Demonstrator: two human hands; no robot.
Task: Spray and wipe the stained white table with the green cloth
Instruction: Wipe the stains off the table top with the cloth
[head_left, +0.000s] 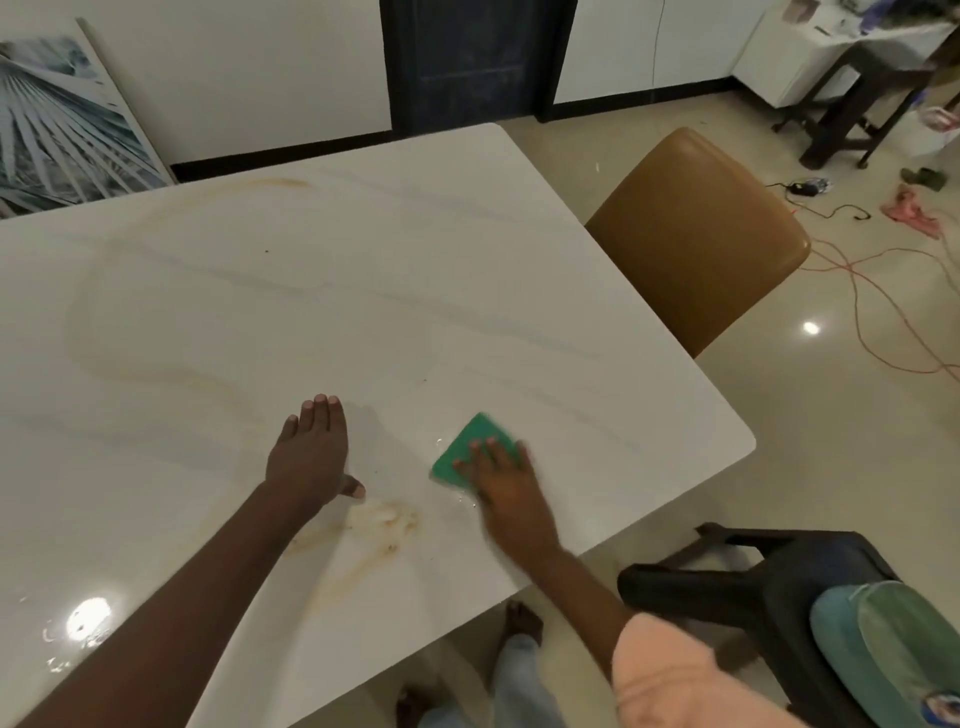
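Green cloth (470, 451), white table (363, 291), tan chair (696, 234)

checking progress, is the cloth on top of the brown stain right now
No, the green cloth lies under the right hand, apart from the brown stain nearer the table's front edge.

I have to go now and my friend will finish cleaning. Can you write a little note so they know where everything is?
Left hand: flat on the white table, holding nothing.
Right hand: fingers pressing the green cloth on the table, near the right edge.
Done: wet patch around the cloth is being wiped.
Left: brown stain between the hands, nearer the front edge, plus the faint yellowish ring farther back. No spray bottle is in view.
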